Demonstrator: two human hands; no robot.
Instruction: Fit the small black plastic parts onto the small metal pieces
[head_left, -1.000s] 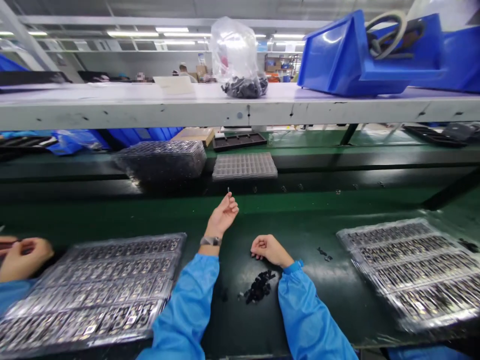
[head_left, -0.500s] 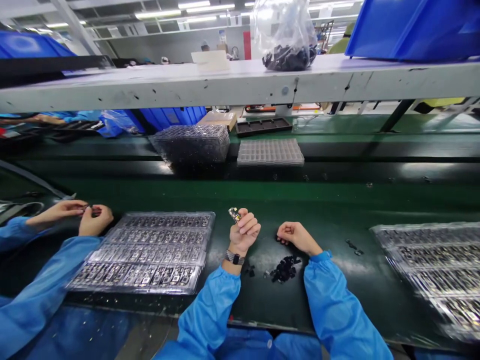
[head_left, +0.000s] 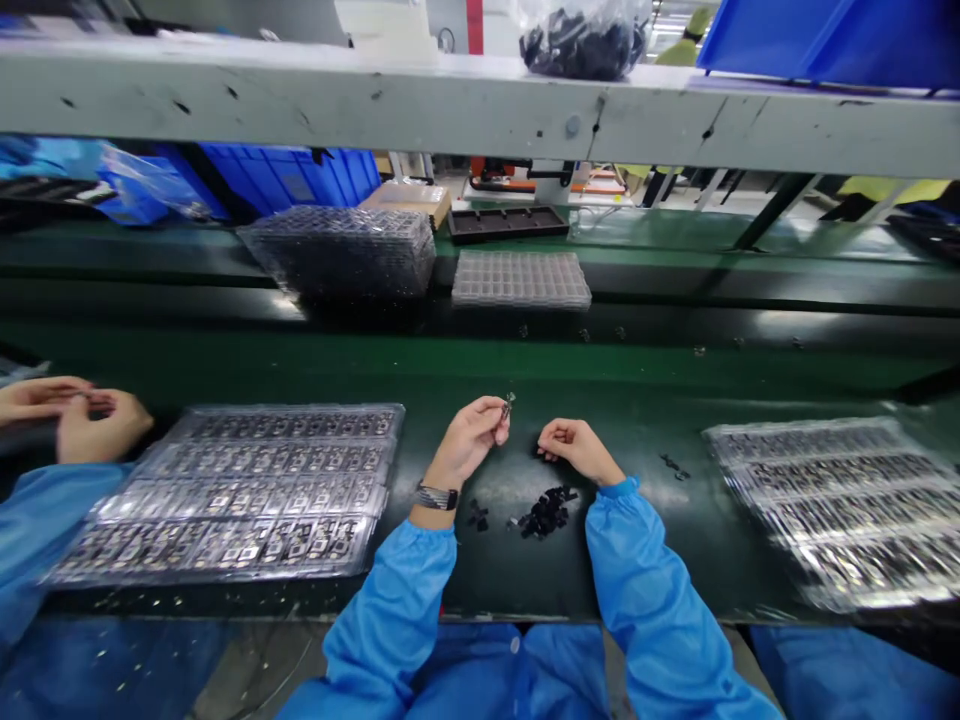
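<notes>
Pinching a small part between two trays

At the far left a co-worker's hands [head_left: 75,425] are pressed together, just beside a clear tray of parts [head_left: 240,490] lying flat on the green bench [head_left: 675,385]. Right of that tray, the left hand [head_left: 466,445] is raised a little off the bench. Its fingers [head_left: 491,415] are closed to a narrow pinch, thumb against fingertips, on a small part [head_left: 508,405] that sticks out toward the right hand [head_left: 574,450]. The right hand lies close by, curled into a loose fist with the fingertips down at the bench. Whether anything is held inside it cannot be told. A pile of black pieces [head_left: 544,512] lies on the bench between the two wrists, and a second tray [head_left: 832,500] lies farther right, well apart.

Half a second ago the left hand held the part up above a closed fist, showing its flat face. Now the hand has turned and lowered, bringing the part nearer the right hand. The right hand has kept its curl.
</notes>
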